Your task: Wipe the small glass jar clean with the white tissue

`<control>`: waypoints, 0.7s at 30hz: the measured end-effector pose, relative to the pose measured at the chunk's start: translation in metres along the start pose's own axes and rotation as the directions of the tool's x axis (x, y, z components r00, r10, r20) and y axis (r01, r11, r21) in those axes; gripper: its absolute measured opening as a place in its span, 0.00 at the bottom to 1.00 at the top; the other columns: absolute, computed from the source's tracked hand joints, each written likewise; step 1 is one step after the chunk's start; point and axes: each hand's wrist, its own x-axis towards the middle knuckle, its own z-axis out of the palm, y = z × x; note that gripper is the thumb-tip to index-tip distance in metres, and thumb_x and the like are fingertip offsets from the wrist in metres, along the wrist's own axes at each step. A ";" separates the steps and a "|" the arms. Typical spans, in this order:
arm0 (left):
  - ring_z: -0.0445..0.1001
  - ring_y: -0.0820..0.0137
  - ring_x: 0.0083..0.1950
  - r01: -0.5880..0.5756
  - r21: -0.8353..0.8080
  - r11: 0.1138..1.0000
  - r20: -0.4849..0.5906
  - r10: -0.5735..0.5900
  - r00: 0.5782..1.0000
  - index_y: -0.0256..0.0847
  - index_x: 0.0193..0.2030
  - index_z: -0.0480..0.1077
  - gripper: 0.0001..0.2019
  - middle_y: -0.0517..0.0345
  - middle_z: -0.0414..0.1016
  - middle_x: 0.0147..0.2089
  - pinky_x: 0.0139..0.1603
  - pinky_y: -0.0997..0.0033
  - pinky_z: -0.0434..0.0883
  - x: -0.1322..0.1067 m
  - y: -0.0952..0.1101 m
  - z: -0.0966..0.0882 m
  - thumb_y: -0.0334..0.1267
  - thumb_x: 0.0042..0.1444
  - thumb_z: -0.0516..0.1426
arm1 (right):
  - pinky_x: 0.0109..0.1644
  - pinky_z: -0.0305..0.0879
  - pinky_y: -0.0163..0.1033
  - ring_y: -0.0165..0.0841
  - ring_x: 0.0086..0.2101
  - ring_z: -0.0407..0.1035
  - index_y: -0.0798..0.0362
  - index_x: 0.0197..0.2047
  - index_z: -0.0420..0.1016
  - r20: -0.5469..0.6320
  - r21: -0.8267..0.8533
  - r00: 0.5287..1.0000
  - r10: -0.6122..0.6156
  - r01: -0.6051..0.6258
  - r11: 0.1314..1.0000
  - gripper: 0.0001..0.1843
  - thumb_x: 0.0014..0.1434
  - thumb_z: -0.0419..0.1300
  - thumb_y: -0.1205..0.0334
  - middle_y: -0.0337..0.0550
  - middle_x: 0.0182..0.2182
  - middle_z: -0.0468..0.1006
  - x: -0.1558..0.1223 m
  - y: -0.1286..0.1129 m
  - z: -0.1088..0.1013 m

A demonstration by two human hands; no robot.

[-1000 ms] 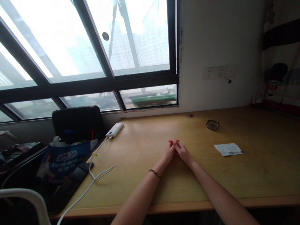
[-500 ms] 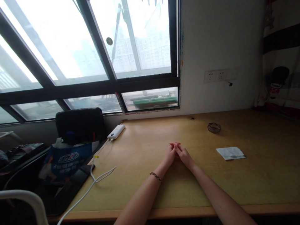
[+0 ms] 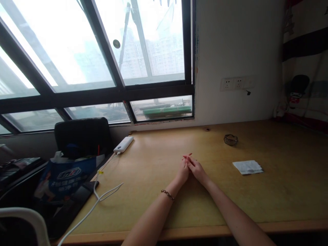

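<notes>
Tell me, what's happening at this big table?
Somebody has their left hand and right hand clasped together over the table, and no object shows in them. A bracelet circles the left wrist. Off to the right lie some white paper and, farther back, a see-through dish. At the left edge, a cable is plugged into a white device.

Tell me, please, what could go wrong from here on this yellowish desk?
Two possible risks. The thin white cable runs past the near left corner of the yellowish desk; if snagged, it might drag the white rectangular device it plugs into, which lies by the left edge. The folded white paper lies to the right of the clasped bare hands, so a sideways sweep could push it.
</notes>
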 end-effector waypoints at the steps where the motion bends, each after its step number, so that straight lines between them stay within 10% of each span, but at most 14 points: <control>1: 0.70 0.66 0.42 -0.010 0.000 1.000 0.001 0.010 1.000 0.36 0.51 0.60 0.21 0.48 0.71 0.41 0.44 0.65 0.66 0.000 0.001 0.001 0.45 0.54 0.46 | 0.51 0.58 0.44 0.37 0.46 0.64 0.50 0.47 0.66 -0.019 -0.033 1.000 -0.013 0.012 0.999 0.21 0.53 0.50 0.50 0.45 0.45 0.71 0.000 -0.001 -0.001; 8: 0.69 0.76 0.21 -0.031 0.217 0.976 0.094 0.010 0.996 0.40 0.52 0.57 0.20 0.55 0.73 0.33 0.22 0.78 0.66 -0.005 0.008 -0.001 0.44 0.54 0.47 | 0.35 0.67 0.42 0.34 0.30 0.70 0.53 0.52 0.58 -0.324 -0.206 0.945 -0.043 -0.026 0.978 0.24 0.55 0.46 0.51 0.52 0.46 0.68 0.006 -0.006 -0.039; 14: 0.66 0.78 0.18 -0.135 0.370 0.919 0.093 0.108 0.990 0.38 0.38 0.67 0.14 0.61 0.68 0.20 0.19 0.81 0.62 -0.006 0.006 -0.004 0.44 0.54 0.46 | 0.50 0.50 0.53 0.47 0.47 0.58 0.62 0.45 0.65 -0.596 -0.713 0.738 -0.316 -0.305 0.631 0.19 0.53 0.46 0.61 0.61 0.44 0.67 0.000 0.017 -0.124; 18: 0.66 0.78 0.19 -0.177 0.405 0.897 0.094 0.152 0.984 0.39 0.38 0.67 0.13 0.61 0.69 0.21 0.21 0.81 0.62 -0.007 0.007 -0.005 0.43 0.54 0.47 | 0.48 0.42 0.63 0.60 0.51 0.48 0.72 0.47 0.62 -0.792 -0.608 0.545 -0.274 -0.662 0.439 0.25 0.49 0.51 0.62 0.76 0.50 0.55 -0.009 0.038 -0.150; 21: 0.67 0.78 0.19 -0.197 0.440 0.876 0.104 0.168 0.980 0.39 0.38 0.67 0.13 0.61 0.69 0.21 0.22 0.80 0.62 -0.008 0.009 -0.006 0.42 0.54 0.47 | 0.47 0.45 0.62 0.60 0.50 0.50 0.72 0.45 0.65 -0.737 -0.655 0.654 -0.170 -0.627 0.422 0.23 0.48 0.51 0.63 0.78 0.47 0.58 -0.009 0.050 -0.141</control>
